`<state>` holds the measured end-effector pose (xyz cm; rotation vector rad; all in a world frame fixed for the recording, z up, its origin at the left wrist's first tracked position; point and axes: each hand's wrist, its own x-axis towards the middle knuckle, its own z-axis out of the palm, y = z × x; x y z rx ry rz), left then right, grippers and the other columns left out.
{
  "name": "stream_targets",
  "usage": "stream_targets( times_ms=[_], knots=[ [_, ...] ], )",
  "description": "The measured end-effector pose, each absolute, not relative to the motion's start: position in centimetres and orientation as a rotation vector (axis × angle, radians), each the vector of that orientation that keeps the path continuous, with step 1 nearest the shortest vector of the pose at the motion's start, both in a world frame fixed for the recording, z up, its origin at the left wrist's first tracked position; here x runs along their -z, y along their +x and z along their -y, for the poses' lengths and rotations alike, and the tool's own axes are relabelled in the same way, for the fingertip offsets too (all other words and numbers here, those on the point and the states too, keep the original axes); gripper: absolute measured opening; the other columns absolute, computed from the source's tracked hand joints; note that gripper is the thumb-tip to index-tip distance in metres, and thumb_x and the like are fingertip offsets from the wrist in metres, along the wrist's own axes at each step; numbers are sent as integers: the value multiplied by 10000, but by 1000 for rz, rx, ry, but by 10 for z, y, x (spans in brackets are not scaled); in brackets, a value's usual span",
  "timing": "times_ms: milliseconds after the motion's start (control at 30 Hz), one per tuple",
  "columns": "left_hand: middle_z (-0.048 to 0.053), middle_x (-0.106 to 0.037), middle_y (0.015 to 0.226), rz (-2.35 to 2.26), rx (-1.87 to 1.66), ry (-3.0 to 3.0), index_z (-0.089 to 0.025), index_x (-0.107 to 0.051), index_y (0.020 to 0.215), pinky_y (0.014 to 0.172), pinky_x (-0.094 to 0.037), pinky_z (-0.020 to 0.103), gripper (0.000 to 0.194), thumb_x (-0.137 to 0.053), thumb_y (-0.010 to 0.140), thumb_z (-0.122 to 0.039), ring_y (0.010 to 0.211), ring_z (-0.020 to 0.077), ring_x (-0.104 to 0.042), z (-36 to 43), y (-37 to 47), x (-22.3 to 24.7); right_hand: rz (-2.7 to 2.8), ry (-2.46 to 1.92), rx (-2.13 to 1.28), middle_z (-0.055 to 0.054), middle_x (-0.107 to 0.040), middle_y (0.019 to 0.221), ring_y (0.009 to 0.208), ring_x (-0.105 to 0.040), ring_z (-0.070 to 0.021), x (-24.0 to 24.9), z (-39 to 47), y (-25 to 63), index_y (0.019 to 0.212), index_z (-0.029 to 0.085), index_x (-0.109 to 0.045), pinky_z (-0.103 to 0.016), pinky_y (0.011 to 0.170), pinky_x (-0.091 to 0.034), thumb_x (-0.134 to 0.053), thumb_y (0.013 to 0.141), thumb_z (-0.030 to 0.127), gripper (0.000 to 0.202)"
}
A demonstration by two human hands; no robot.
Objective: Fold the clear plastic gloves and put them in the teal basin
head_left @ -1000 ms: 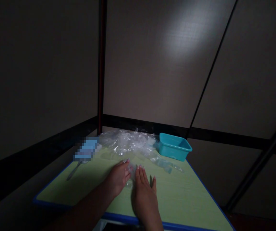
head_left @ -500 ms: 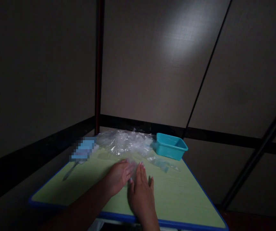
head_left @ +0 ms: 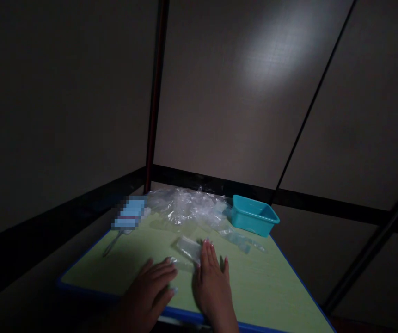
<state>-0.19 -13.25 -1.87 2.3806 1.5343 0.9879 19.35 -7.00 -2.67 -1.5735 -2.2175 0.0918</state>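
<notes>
On the green tabletop (head_left: 254,286) my right hand (head_left: 214,282) lies palm down with its fingers stretched out, touching the right end of a small clear plastic bag (head_left: 189,249). My left hand (head_left: 153,286) is nearer the table's front edge, its fingers spread, with the fingertips at a clear plastic edge left of the bag. Neither hand is closed around anything. Behind them spreads a crumpled heap of clear plastic (head_left: 188,208). Flat strips of clear plastic (head_left: 236,239) reach from the heap toward the right.
A turquoise basket (head_left: 254,222) stands at the table's back right. At the left edge is a phone-like object with a blurred blue screen (head_left: 131,213), with a thin pale strap or cable (head_left: 113,243) trailing from it. Dark wall panels enclose the table's far and left sides.
My left hand has drawn back toward the front edge and left, uncovering the small bag. My right hand stays beside it. The whole view has shifted slightly.
</notes>
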Motion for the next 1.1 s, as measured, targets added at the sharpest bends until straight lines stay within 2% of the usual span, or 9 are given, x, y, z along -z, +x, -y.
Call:
stream_targets(
  times_ms=[133,300,433,567,667,800,967,1100],
  knots=[
    [5,-371,1385,-1476,-716,2724,-311,-265,1373,1043,-296,418,527,-455,881,-324,1255,198,-370,135,-5,15,2280,-1554,-79,33,-50,1463,1350,-55,-165,24,71,194,1417,240,8,-528,1062,-26,-233,873,247,595],
    [13,-355,1391,-1529,-676,2763,-311,-168,1397,1038,-305,405,599,-461,876,-351,1250,205,-377,126,-9,18,2326,-1505,-51,84,-53,1457,1347,-64,-174,18,73,194,1400,362,-20,-544,1053,-69,-291,809,145,685],
    [5,-373,1382,-1557,-657,2766,-318,-190,1391,1037,-296,429,596,-470,867,-371,1267,220,-347,124,-12,20,2329,-1510,-54,84,-63,1456,1345,-64,-189,12,74,193,1395,383,-68,-556,1047,-82,-322,748,80,759],
    [0,-384,1378,-1576,-649,2773,-318,-240,1380,1027,-311,418,560,-457,870,-396,1275,231,-332,124,-12,19,2397,-1441,-67,55,-69,1461,1346,-57,-183,4,75,190,1407,319,-120,-512,1068,-82,-335,724,48,766],
    [-9,-371,1387,-1606,-655,2773,-323,-273,1370,1016,-327,410,533,-444,872,-411,1282,234,-318,123,-12,22,2496,-1328,-128,40,-132,1457,1343,-108,-166,-1,76,189,1406,288,-161,-484,1079,-89,-342,770,93,689],
    [1,-308,1422,-1696,-688,2740,-337,-331,1343,1007,-322,451,502,-443,865,-438,1304,258,-266,123,-11,26,2566,-1253,-227,38,-208,1445,1335,-159,-159,-7,80,192,1379,311,-247,-469,1078,-108,-356,821,151,591],
    [27,-220,1456,-1814,-733,2700,-355,-451,1267,995,-302,498,419,-483,850,-390,1317,302,-211,124,-8,18,2627,-1185,-303,7,-228,1442,1331,-178,-174,-18,87,201,1359,330,-290,-478,1071,-95,-375,873,266,498],
    [14,-243,1449,-1768,-776,2720,-350,-451,1267,1004,-288,490,422,-488,847,-352,1311,291,-238,124,-6,14,2677,-1166,-324,-9,-219,1442,1328,-184,-187,-28,93,208,1367,340,-259,-483,1067,-88,-401,873,317,514]
  ],
)
